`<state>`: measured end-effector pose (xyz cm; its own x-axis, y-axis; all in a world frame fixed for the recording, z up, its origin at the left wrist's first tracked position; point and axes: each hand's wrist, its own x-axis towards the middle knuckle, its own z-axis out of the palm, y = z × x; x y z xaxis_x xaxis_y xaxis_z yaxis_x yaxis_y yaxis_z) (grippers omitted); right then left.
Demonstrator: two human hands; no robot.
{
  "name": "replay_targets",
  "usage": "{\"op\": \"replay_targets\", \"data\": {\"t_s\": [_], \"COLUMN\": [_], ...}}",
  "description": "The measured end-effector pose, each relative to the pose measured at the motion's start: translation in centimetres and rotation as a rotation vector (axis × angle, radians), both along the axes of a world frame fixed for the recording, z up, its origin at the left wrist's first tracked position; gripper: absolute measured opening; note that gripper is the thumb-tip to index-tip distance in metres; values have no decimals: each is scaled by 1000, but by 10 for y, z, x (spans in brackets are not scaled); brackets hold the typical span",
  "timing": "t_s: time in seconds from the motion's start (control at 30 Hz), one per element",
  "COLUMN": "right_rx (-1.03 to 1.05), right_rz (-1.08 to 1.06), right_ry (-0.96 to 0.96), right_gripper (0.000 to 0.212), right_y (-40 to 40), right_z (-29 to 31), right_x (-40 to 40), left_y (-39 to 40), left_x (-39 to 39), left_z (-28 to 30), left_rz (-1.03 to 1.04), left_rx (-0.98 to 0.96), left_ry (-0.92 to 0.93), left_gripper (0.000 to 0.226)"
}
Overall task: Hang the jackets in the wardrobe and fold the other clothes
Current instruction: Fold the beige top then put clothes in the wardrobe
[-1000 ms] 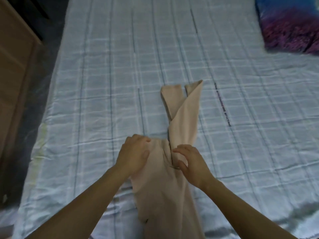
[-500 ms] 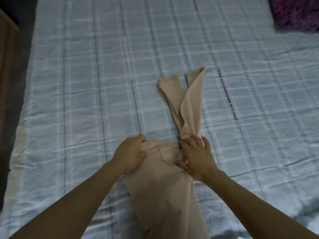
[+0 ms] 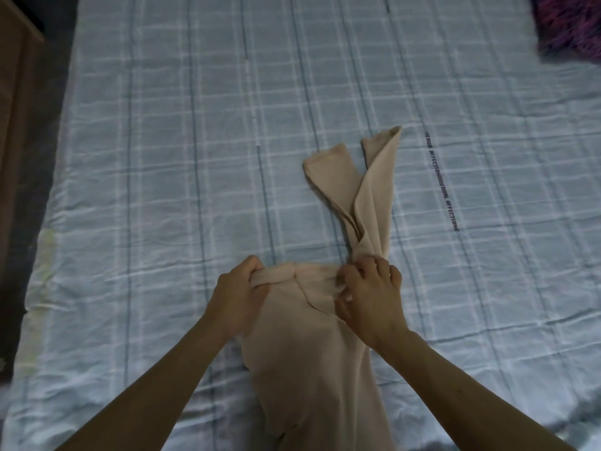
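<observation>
A beige garment [image 3: 312, 353], probably trousers or leggings, lies lengthwise on the bed sheet [image 3: 162, 190], a pale blue checked cloth that fills most of the view. Its two narrow ends reach away from the person and cross just beyond the hands; its near end runs out of the bottom of the picture. The left hand [image 3: 239, 297] grips the folded edge of the fabric, fingers curled over it and thumb beneath. The right hand [image 3: 370, 297] pinches the bunched cloth where the two narrow parts meet, its fingertips curled into the fabric.

A line of dark printed lettering [image 3: 442, 187] runs along the sheet to the right of the garment, apart from it. A purple patterned cushion [image 3: 569, 27] sits in the far right corner, cut off by the frame and blurred. At the left edge stands brown wooden furniture [image 3: 16, 92], with a dark strip of floor [image 3: 42, 157] between it and the bed. Wide bare sheet lies on both sides of the garment and beyond it.
</observation>
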<state>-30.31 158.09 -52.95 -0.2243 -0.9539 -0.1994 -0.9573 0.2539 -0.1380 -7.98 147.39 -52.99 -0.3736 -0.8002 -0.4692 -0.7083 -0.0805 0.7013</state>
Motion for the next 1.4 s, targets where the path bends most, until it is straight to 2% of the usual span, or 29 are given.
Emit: {"op": "replay_targets", "data": {"t_s": [0.17, 0.27, 0.3, 0.37, 0.43, 0.47, 0.53, 0.67, 0.83, 0.93, 1.03, 1.17, 1.27, 1.4], "right_rx": [51, 126, 141, 138, 63, 17, -68, -123, -10, -35, -17, 105, 141, 159], "right_rz": [169, 310, 353, 391, 379, 370, 371, 422, 466, 480, 505, 552, 566, 500], "right_ry": [-414, -522, -554, -615, -662, -679, -677, -579, -612, -633, -653, -659, -626, -585], "right_gripper": [78, 86, 78, 46, 19, 14, 15, 13, 22, 22, 20, 12, 17, 27], "right_y": [-19, -36, -41, -48, -49, -46, -39, -22, -9, -4, 2, 12, 19, 23], "right_z": [5, 6, 6, 8, 13, 15, 21, 30, 34, 34, 34, 31, 29, 29], "right_x": [11, 19, 21, 27, 31, 32, 32, 30, 27, 28, 29, 33, 32, 35], "left_y": [6, 13, 15, 21, 25, 26, 26, 31, 41, 45, 48, 55, 63, 67], "left_x": [13, 18, 18, 18, 19, 21, 24, 29, 37, 41, 43, 45, 48, 53], "left_z": [17, 27, 30, 31, 31, 31, 29, 31, 29, 29, 28, 25, 22, 20], "left_rz": [-131, -180, -199, -171, -36, 30, 78, 38, 77, 85, 84, 44, -52, -73], "left_rx": [78, -48, -109, -170, -137, -124, -140, -155, -44, -6, -43, 135, 105, -27], "left_ry": [57, 152, 178, 197, 166, 140, 105, 107, 154, 172, 195, 202, 165, 142], "left_gripper": [25, 19, 20, 34, 49, 51, 45, 29, 33, 39, 31, 26, 27, 23]}}
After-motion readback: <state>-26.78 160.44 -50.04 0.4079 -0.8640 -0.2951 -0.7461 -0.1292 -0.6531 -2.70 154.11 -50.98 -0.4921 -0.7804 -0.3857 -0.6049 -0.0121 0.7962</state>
